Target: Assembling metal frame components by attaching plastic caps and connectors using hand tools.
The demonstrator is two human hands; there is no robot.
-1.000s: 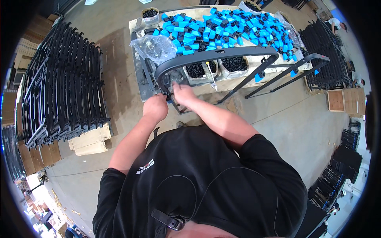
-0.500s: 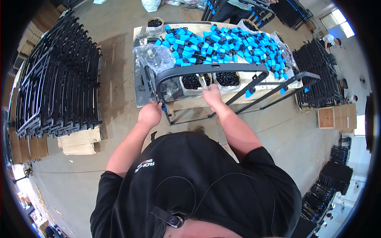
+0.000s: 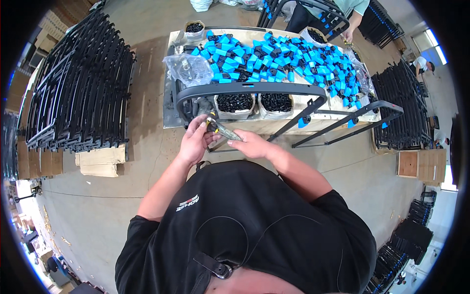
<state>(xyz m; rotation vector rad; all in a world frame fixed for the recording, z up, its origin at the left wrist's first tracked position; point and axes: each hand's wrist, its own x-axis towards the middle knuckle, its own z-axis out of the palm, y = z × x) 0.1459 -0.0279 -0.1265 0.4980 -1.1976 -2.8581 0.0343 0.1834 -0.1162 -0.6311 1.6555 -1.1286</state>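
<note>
My right hand (image 3: 252,145) grips a hand tool (image 3: 226,131) by its mottled grey-green handle. The tool's dark head has yellow ends, much like a small mallet. My left hand (image 3: 193,142) is beside that head, fingers curled round and thumb up; what exactly it holds is hidden. Just beyond both hands, a black tubular frame (image 3: 249,88) with a rounded bar stands against the table (image 3: 169,115). Blue clips (image 3: 303,120) sit on its legs and on those of another frame (image 3: 387,104).
Many blue-and-black plastic parts (image 3: 274,56) heap on the table. Bags of small black pieces (image 3: 235,104) stand at its near edge, beside a clear plastic bag (image 3: 188,68). Stacked black frames (image 3: 81,93) stand at left, more (image 3: 399,105) at right. A co-worker's hand (image 3: 348,35) shows far right.
My right hand has come left and nearer with the tool. My left hand has left the frame's lower corner and joined the tool's head. A co-worker's arm has come into view.
</note>
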